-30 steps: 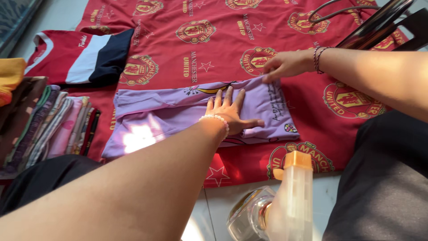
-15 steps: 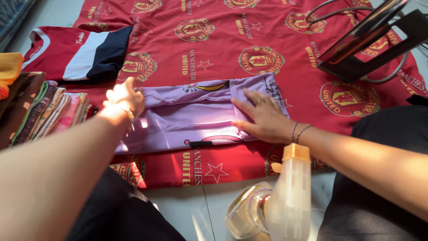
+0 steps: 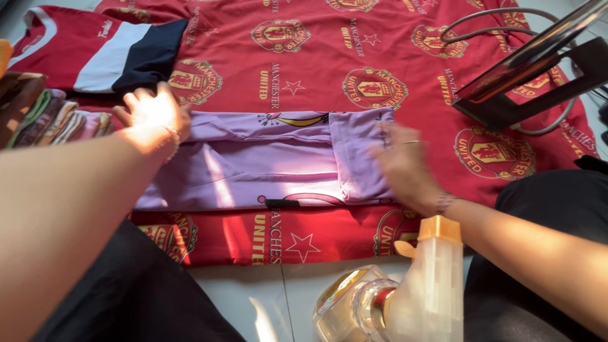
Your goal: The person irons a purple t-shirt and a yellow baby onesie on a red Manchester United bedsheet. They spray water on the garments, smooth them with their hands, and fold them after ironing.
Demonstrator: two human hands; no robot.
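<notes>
A lilac garment (image 3: pixel 266 164), folded into a long strip with its right end turned over, lies on a red crest-patterned sheet (image 3: pixel 316 57). My left hand (image 3: pixel 151 114) rests on the garment's left end, fingers spread and lit by sun; a bead bracelet sits at the wrist. My right hand (image 3: pixel 405 161) lies flat on the folded-over right end, blurred by motion, with a ring and thread bracelets.
A stack of folded clothes (image 3: pixel 57 117) sits at the left. A red, white and navy shirt (image 3: pixel 107 50) lies at the back left. An iron (image 3: pixel 532 63) with its cord stands at the right. A spray bottle (image 3: pixel 405 291) stands on the tiled floor in front.
My right hand slid rightward along the garment's right end. My left hand stayed at the left end, its fingers spreading. The view shifted slightly.
</notes>
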